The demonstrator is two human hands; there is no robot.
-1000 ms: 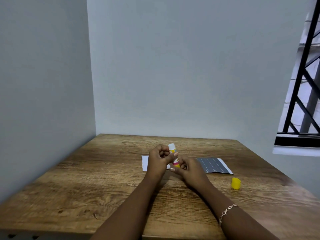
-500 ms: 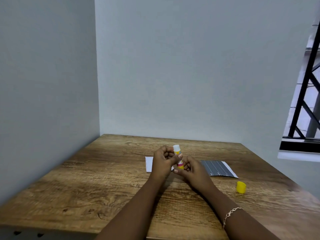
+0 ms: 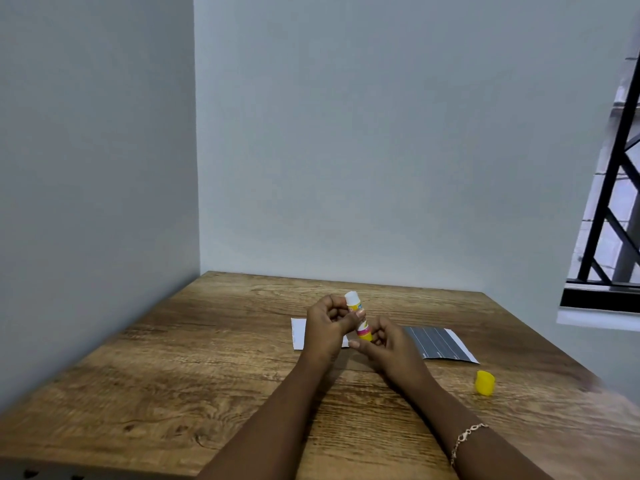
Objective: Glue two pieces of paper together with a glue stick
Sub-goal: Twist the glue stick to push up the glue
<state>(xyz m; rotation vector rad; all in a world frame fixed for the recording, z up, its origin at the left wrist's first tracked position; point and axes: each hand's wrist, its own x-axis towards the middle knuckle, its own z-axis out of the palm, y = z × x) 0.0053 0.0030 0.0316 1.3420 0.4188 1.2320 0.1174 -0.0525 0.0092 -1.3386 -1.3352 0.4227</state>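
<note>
Centrally, both hands, left hand and right hand, grip uncapped glue stick, hiding papers; yellow cap rightward.

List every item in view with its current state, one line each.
Yellow and white glue stick: uncapped, tilted, held in both hands.
Small yellow plastic cap: off, lying on the wooden table.
White paper sheet: flat, partly hidden.
Dark lined paper sheet: flat.
Left hand: gripping the upper stick.
Right hand: gripping its base.
</note>
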